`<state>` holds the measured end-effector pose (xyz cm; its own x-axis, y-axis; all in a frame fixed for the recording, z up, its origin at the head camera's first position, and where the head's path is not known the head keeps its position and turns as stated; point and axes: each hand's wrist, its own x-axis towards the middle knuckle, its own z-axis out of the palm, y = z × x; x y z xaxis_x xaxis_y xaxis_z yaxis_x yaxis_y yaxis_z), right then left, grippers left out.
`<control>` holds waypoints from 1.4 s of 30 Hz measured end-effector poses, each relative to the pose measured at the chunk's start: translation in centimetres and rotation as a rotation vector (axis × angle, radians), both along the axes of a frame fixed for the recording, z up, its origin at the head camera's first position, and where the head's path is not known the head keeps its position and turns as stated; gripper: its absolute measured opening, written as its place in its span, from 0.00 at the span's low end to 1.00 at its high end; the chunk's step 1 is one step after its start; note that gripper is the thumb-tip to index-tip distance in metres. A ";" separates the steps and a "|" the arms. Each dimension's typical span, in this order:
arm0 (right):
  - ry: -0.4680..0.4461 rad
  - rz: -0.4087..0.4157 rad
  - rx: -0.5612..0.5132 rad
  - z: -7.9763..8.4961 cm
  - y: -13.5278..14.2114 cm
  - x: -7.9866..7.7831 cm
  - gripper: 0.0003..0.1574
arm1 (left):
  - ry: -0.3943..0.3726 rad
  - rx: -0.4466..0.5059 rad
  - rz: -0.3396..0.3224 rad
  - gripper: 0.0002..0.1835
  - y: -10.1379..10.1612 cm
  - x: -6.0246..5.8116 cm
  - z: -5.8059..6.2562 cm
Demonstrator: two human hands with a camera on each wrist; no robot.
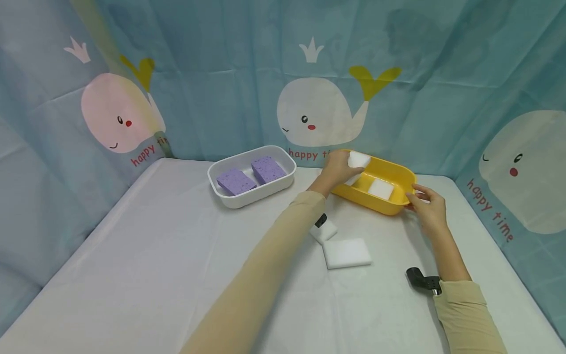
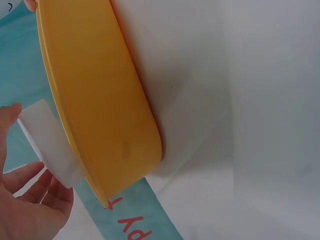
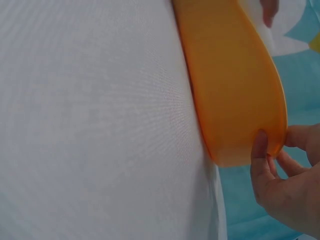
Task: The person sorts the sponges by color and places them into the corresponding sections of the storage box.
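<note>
My left hand [image 1: 338,171] pinches a white sponge [image 1: 359,160] at the left end of a yellow basin [image 1: 371,198]. In the left wrist view that sponge [image 2: 50,145] sits between thumb and fingers, partly behind the basin's rim. Another white sponge [image 1: 381,189] lies inside the basin. At the basin's right end, my right hand [image 1: 430,210] grips the rim, with the thumb on the outer wall in the right wrist view. Nearer on the table lie a flat white sponge [image 1: 347,253] and, partly hidden by the left sleeve, one more white sponge [image 1: 326,232].
A white basin [image 1: 252,197] with two purple sponges [image 1: 268,170] stands left of the yellow one. All rest on a white-covered table [image 1: 146,255]. A blue curtain [image 1: 212,98] with whale prints hangs close behind and along both sides.
</note>
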<state>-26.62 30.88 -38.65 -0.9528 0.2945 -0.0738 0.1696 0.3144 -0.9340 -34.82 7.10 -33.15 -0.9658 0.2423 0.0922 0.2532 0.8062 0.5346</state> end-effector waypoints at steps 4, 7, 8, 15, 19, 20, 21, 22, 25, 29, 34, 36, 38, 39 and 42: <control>0.002 -0.003 0.006 0.0 0.0 0.1 0.37 | 0.015 -0.002 0.031 0.26 0.4 -0.2 0.0; 0.012 0.003 0.003 0.0 0.1 0.1 0.37 | 0.019 -0.018 0.043 0.25 0.5 -0.4 -0.1; 0.015 0.006 0.001 0.0 0.1 0.1 0.37 | 0.020 -0.020 0.046 0.25 0.5 -0.5 -0.1; 0.010 0.000 -0.003 0.0 -0.1 -0.1 0.37 | 0.037 0.071 0.053 0.33 -0.1 -0.8 -0.7; 0.003 -0.006 0.002 0.0 -0.2 -0.1 0.37 | 0.045 0.043 0.052 0.37 -0.3 -0.7 -0.8; -0.001 -0.009 0.003 0.0 -0.2 -0.1 0.37 | 0.039 0.032 0.052 0.35 -0.4 -0.6 -0.8; -0.003 -0.011 0.004 0.0 -0.2 -0.1 0.37 | 0.033 0.027 0.048 0.34 -0.4 -0.5 -0.9; -0.002 -0.013 0.003 0.0 -0.2 -0.1 0.37 | 0.028 0.025 0.045 0.33 -0.5 -0.5 -0.9; 0.000 -0.016 0.006 -0.1 -0.2 -0.1 0.36 | 0.024 0.043 0.032 0.32 -0.8 -0.3 -1.2; 0.004 -0.014 0.012 -0.1 -0.2 -0.1 0.36 | 0.039 0.091 0.010 0.34 -1.4 -0.2 -1.5; 0.008 -0.007 0.012 0.0 -0.2 0.0 0.36 | 0.065 0.149 -0.026 0.35 -2.2 0.0 -2.0; 0.007 -0.007 0.013 0.0 -0.2 0.0 0.36 | 0.070 0.163 -0.036 0.35 -2.4 0.1 -2.2; 0.009 -0.006 0.010 0.0 -0.1 0.0 0.36 | 0.065 0.169 -0.039 0.34 -2.7 0.3 -2.4; 0.011 -0.005 0.007 0.0 -0.2 0.0 0.36 | 0.059 0.174 -0.040 0.34 -2.8 0.5 -2.5; 0.027 -0.002 -0.007 -0.1 -0.1 -0.1 0.35 | 0.040 0.200 -0.036 0.34 -3.1 1.0 -2.5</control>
<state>-26.74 30.77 -38.77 -0.9540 0.2955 -0.0505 0.1450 0.3075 -0.9404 -33.83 3.98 -35.70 -0.9515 0.2497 0.1796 0.3041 0.6749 0.6723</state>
